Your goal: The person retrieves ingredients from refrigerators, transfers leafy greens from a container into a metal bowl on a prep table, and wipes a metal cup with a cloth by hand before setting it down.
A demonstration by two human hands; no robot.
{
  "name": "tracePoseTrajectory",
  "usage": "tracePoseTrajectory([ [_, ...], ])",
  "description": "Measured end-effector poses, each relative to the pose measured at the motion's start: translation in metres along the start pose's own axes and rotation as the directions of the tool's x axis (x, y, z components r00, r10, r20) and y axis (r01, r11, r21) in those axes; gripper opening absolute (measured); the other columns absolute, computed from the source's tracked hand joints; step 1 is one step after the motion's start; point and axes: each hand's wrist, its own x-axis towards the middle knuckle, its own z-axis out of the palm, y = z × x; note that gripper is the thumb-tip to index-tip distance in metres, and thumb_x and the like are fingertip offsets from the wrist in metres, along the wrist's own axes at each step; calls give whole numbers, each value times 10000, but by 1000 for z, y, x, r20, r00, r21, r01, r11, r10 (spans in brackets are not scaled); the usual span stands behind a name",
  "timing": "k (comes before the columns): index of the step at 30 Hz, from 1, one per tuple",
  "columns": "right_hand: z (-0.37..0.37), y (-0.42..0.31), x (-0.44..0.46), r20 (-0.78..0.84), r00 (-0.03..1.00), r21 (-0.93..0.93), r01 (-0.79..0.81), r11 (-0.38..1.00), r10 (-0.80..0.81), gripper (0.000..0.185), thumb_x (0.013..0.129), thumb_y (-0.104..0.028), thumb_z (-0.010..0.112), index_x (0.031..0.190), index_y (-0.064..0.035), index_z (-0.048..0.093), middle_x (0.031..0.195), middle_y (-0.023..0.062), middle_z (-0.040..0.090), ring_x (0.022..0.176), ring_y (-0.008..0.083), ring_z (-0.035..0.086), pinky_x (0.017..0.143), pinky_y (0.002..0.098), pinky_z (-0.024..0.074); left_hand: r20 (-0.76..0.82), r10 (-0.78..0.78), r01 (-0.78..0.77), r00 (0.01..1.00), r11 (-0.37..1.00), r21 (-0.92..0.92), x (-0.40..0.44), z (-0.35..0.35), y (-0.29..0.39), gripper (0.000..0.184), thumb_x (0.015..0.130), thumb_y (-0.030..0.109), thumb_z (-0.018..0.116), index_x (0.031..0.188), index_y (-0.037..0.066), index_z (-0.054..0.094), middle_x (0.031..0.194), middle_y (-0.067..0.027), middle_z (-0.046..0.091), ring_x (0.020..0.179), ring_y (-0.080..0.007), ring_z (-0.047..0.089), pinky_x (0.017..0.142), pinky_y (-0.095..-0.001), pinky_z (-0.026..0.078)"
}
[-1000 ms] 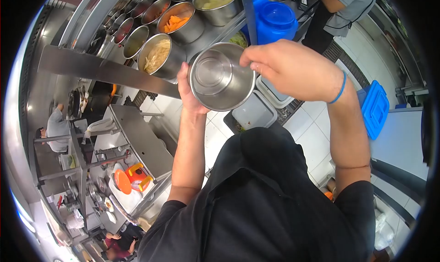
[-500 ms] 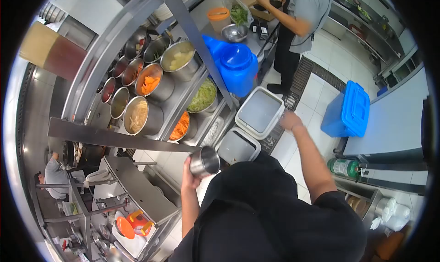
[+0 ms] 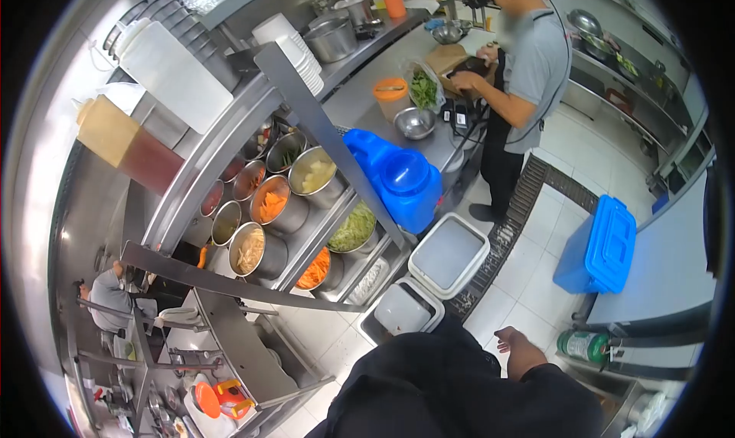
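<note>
From my end of the feed, the right hand [image 3: 511, 340] hangs over the white tiled floor [image 3: 490, 312], its grip released, fingers loosely parted and nothing between them; the left hand is out of sight, so I cannot tell what its grip is doing. Nearest the right hand, though apart from it, are two tubs: a white-rimmed rectangular plastic tub [image 3: 429, 284] beside the dark slotted floor drain [image 3: 507, 235], and a pale-rimmed rectangular tub [image 3: 438, 312] just below it, at the foot of the steel rack. I'd judge both stiff and hard to break — light if empty, heavy and sloshy if filled — and possibly slick when wet. I would hook fingers under the rim on opposite sides rather than pinch one corner. The upper one has rounded corners and a smooth, flat grey middle, lid or liquid, I can't say; the lower one shows a pale grey panel [image 3: 403, 308] with a dark gap alongside and small reddish-brown specks near its edge.
</note>
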Motion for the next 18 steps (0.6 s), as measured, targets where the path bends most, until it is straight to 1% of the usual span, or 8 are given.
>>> tracePoseTrajectory([
  [3,-2,-72,0,-61,979,-244,175,954,-196,369,985,-338,589,1115,-1,665,1054,164,697,911,304,725,669,472,631,-39,40,-41,998,999,-22,9,9,18,756,902,552,669,1354,-42,546,1253,-209,650,1125,-303,654,961,-406,522],
  [6,1,-145,19,42,905,-387,405,828,-423,364,967,-327,586,1090,-3,695,993,160,707,891,302,731,658,445,628,-104,94,-105,990,990,-99,32,15,35,758,898,542,681,1339,-61,550,1226,-220,662,1098,-300,667,935,-402,533],
  [9,15,-207,43,135,722,-655,579,486,-679,360,954,-312,588,1126,-15,697,965,142,710,869,288,729,650,425,613,-201,35,-110,979,919,-379,65,27,57,761,894,532,693,1325,-79,553,1199,-231,674,1071,-298,680,910,-397,544],
  [10,18,-223,56,173,648,-743,581,334,-742,363,952,-309,589,1144,-20,694,960,136,711,858,281,728,645,419,607,-157,-85,-10,984,853,-521,60,19,80,745,895,522,700,1302,-86,561,1183,-229,679,1044,-301,687,900,-394,546],
  [11,21,-230,44,138,695,-648,602,466,-706,352,951,-305,587,1131,-25,702,934,132,712,846,271,726,643,423,602,-110,-202,84,973,756,-649,56,12,104,729,895,512,706,1278,-93,570,1168,-227,685,1016,-303,693,890,-390,548],
  [13,36,-242,0,93,783,-411,592,693,-615,332,951,-296,584,1104,-34,718,883,125,714,822,250,720,637,432,591,-104,-227,118,968,784,-609,-3,-35,188,728,899,503,705,1277,-102,563,1172,-228,681,1029,-295,688,892,-385,548],
  [16,41,-230,-46,84,775,-354,610,709,-626,297,943,-289,596,1049,-47,733,868,120,719,774,230,713,627,431,590,-88,-187,104,978,813,-574,-3,-29,188,751,897,493,707,1301,-117,535,1200,-243,670,1080,-315,674,925,-398,539],
  [18,40,-216,7,171,830,-571,523,633,-532,293,939,-311,629,1000,-42,728,882,112,719,737,231,711,581,414,583,-74,-164,95,984,825,-558,7,-10,157,775,891,495,710,1321,-120,517,1224,-257,657,1116,-333,660,949,-409,531],
])
